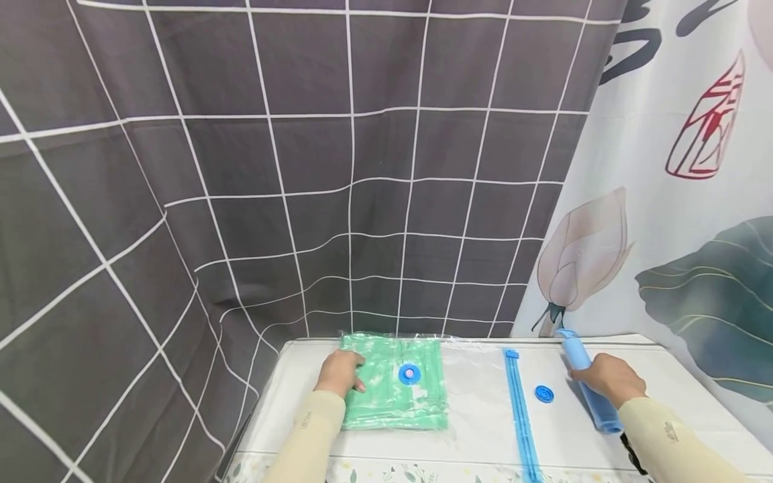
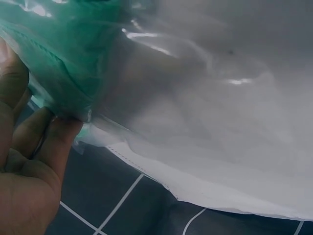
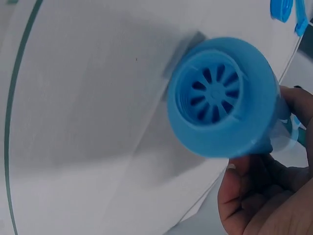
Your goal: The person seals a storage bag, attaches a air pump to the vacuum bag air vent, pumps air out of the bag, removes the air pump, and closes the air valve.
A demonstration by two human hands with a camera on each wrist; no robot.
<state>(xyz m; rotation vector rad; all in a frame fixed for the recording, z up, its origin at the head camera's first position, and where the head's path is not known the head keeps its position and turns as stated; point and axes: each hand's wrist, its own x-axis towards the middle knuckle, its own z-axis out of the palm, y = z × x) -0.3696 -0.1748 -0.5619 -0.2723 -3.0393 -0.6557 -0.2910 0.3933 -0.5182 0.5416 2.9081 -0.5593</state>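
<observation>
A clear vacuum storage bag (image 1: 477, 386) lies on the table, with a folded green item (image 1: 386, 402) inside its left part. A round blue valve (image 1: 409, 373) sits over the green, and a blue zip strip (image 1: 521, 409) runs down the bag's right side. My left hand (image 1: 340, 373) grips the bag's left edge; in the left wrist view its fingers (image 2: 58, 142) bend at the plastic. My right hand (image 1: 610, 378) holds a blue hand pump (image 1: 594, 399) around its barrel. The pump's round slotted end (image 3: 215, 93) faces the right wrist camera. A blue valve cap (image 1: 544, 394) lies between strip and pump.
The white table (image 1: 471, 446) has a floral band (image 1: 374, 471) along its front. A dark grid-patterned curtain (image 1: 386, 154) hangs behind and to the left, and a white printed curtain (image 1: 652, 201) hangs at the right.
</observation>
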